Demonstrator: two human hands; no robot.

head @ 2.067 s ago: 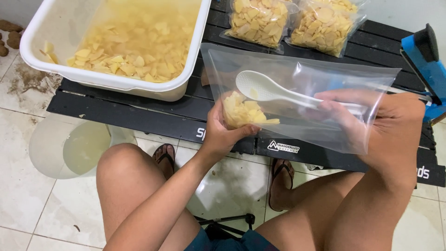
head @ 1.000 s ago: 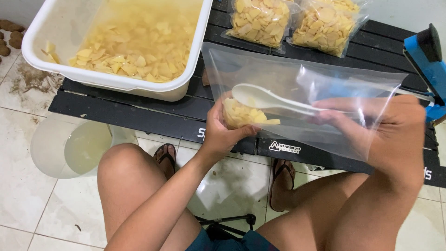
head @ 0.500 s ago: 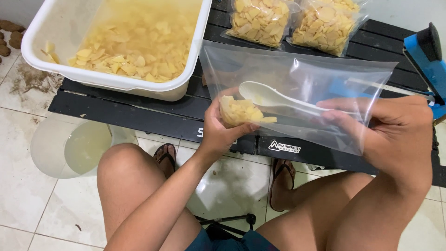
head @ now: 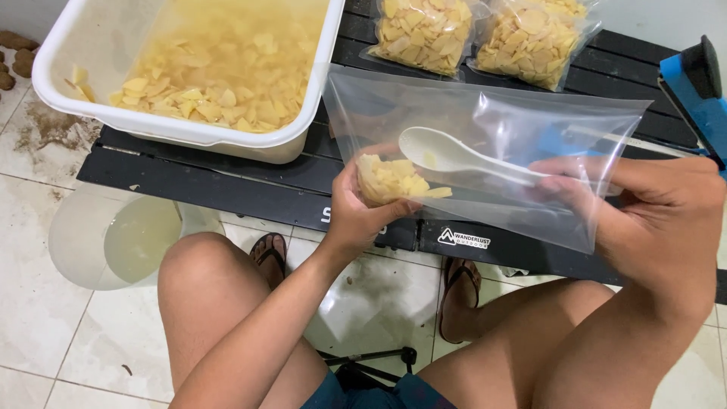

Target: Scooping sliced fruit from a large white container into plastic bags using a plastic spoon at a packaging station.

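Left hand (head: 363,212) cups chips (head: 390,180) inside the bag (head: 485,144); your right hand (head: 651,220), at 3 o'clock, pinches spoon (head: 454,155) — slack bag could spill them.

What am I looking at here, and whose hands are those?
The camera sits on a person's head and looks down, so you see that person's own knees and hands. The left hand cups a heap of pale yellow slices at the corner of a clear plastic bag. The right hand holds the bag and the handle of a white plastic spoon. On the low black slatted table stand a white tub with more slices and two filled bags. A clear bucket of water stands on the tiled floor.
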